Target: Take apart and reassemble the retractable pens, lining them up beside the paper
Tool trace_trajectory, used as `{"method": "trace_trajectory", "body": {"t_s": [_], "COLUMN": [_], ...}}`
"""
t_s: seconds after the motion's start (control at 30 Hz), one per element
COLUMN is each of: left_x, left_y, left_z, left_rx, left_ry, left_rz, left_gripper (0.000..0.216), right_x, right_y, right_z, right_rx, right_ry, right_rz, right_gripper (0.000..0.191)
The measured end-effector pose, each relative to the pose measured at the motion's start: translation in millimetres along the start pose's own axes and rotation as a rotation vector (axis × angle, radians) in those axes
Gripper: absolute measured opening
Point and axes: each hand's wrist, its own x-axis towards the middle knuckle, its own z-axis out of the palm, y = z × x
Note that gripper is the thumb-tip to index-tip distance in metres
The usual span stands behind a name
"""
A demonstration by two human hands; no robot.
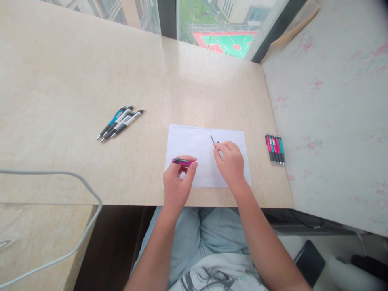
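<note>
My left hand is closed around a pink and black pen barrel, which lies across the fingers with its black end pointing left. Between the thumb and fingers of my right hand is a thin dark stick that looks like a pen refill, slanting up and to the left. A small dark bit also shows by those fingertips, too small to name. Both hands are over a white sheet of paper, a short way apart.
Several blue, white and black pens lie in a loose pile at the left. Several pink and green pens are lined up by the flowered wall. A white cable loops over the table's left front edge.
</note>
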Motion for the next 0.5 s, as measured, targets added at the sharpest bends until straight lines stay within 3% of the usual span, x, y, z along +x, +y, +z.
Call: {"method": "trace_trajectory", "body": {"t_s": [0.27, 0.5], "left_x": [1.5, 1.3], "left_y": [-2.9, -4.0], "left_z": [-1.9, -0.3], "left_rx": [0.006, 0.027], "left_ry": [-0.004, -0.004], "left_rz": [-0.015, -0.050], "left_gripper": [0.016, 0.016], "right_x": [9.9, 8.3], "right_y": [3.1, 8.2], "right_z": [8.9, 0.7], "right_rx": [-0.086, 0.015], "right_ry": [-0.052, 0.029], "right_rz": [-0.020, 0.027], "right_gripper": [0.030, 0.026]}}
